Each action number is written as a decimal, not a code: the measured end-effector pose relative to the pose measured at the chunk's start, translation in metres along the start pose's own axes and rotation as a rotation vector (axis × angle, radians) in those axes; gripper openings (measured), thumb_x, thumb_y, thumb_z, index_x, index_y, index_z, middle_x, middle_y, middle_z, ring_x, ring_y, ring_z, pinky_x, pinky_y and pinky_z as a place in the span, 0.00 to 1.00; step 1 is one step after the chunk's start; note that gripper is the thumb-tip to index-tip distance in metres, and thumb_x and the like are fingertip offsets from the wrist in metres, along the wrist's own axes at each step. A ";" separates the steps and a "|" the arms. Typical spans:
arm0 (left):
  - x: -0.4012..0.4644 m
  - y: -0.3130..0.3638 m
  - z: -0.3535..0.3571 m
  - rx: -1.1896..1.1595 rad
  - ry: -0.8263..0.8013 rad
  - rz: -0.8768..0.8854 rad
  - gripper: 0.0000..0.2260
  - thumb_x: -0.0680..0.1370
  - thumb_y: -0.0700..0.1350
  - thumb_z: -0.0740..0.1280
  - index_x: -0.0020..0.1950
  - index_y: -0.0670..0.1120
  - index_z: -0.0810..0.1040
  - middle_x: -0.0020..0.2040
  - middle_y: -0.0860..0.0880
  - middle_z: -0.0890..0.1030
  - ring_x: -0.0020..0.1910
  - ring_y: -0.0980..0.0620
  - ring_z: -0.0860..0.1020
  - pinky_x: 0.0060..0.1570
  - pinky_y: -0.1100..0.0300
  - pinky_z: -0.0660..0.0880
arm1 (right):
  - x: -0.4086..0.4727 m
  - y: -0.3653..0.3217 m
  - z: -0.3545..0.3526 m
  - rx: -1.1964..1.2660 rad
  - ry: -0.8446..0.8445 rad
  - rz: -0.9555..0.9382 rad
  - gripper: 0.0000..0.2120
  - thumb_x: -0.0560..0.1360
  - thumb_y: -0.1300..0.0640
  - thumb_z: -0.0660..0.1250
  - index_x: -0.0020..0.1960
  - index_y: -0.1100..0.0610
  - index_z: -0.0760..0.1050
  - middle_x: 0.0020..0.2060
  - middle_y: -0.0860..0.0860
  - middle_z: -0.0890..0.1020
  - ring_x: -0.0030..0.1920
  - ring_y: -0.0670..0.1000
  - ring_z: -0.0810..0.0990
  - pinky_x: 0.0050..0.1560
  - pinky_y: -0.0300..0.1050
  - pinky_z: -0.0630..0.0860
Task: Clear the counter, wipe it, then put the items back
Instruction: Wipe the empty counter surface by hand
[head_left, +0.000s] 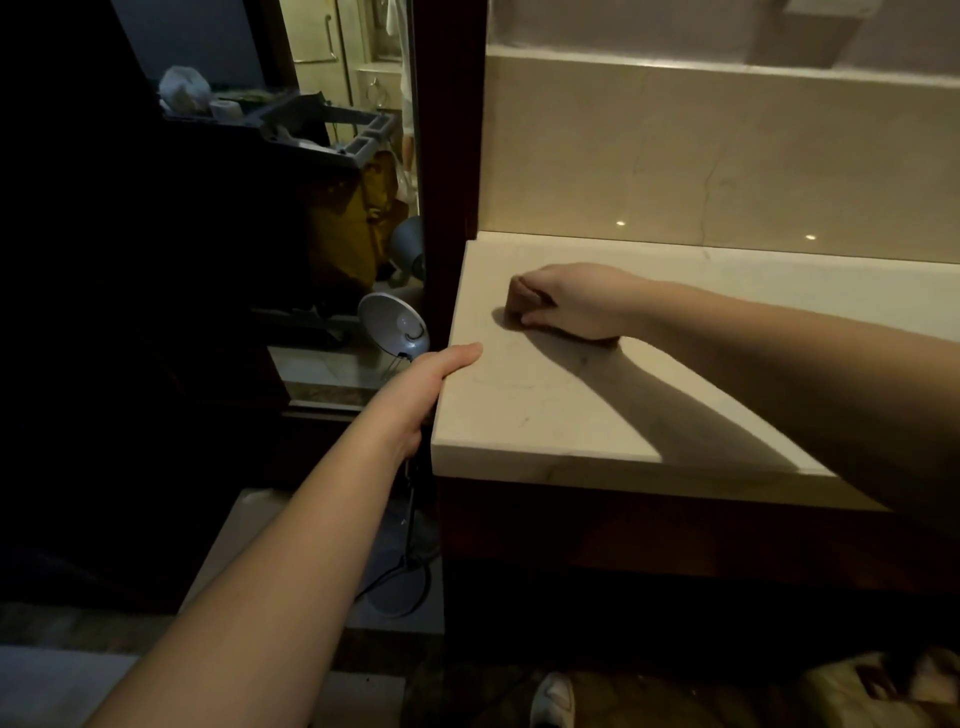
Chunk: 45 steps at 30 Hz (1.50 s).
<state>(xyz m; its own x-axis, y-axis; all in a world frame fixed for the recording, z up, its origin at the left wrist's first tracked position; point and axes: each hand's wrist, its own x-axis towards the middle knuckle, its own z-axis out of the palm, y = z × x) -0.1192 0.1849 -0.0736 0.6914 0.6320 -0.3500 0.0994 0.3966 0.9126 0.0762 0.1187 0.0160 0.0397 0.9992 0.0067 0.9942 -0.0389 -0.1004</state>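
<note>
Our right hand (576, 301) is curled tight on a brownish wipe pad (519, 299), pressing it onto the counter (545, 415) near its left end. Left hand (421, 395) grips the counter's left edge, thumb on top. We judge clearing done, wiping underway, put-back pending. Count: one pad, one desk lamp (395, 325) parked off-counter.

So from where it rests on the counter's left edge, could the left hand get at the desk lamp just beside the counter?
Probably yes. The left hand grips the counter edge, and the desk lamp head sits just beyond it with nothing between.
</note>
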 end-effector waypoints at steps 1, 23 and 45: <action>0.000 0.000 0.000 -0.001 -0.003 -0.002 0.11 0.77 0.51 0.68 0.54 0.45 0.82 0.52 0.44 0.85 0.55 0.43 0.82 0.64 0.45 0.73 | 0.006 0.002 0.002 0.012 0.020 0.009 0.10 0.78 0.51 0.64 0.51 0.57 0.70 0.53 0.53 0.77 0.48 0.52 0.72 0.45 0.43 0.62; -0.001 -0.002 0.006 -0.024 0.020 0.044 0.09 0.79 0.49 0.66 0.52 0.46 0.82 0.50 0.45 0.86 0.52 0.44 0.83 0.62 0.47 0.75 | -0.090 -0.048 0.003 0.064 -0.199 -0.153 0.06 0.77 0.50 0.66 0.50 0.50 0.71 0.49 0.43 0.76 0.48 0.47 0.73 0.48 0.42 0.67; -0.008 0.001 0.014 -0.058 0.073 0.070 0.10 0.79 0.49 0.65 0.50 0.45 0.82 0.48 0.44 0.85 0.43 0.48 0.83 0.48 0.57 0.78 | -0.066 -0.075 0.010 0.059 -0.070 -0.166 0.12 0.77 0.49 0.66 0.58 0.49 0.73 0.55 0.49 0.80 0.49 0.49 0.74 0.46 0.41 0.64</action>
<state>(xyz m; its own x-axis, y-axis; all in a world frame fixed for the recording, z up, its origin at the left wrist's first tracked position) -0.1147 0.1703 -0.0668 0.6412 0.7052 -0.3025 0.0100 0.3865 0.9223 -0.0024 0.0560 0.0135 -0.1339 0.9901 -0.0414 0.9789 0.1257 -0.1614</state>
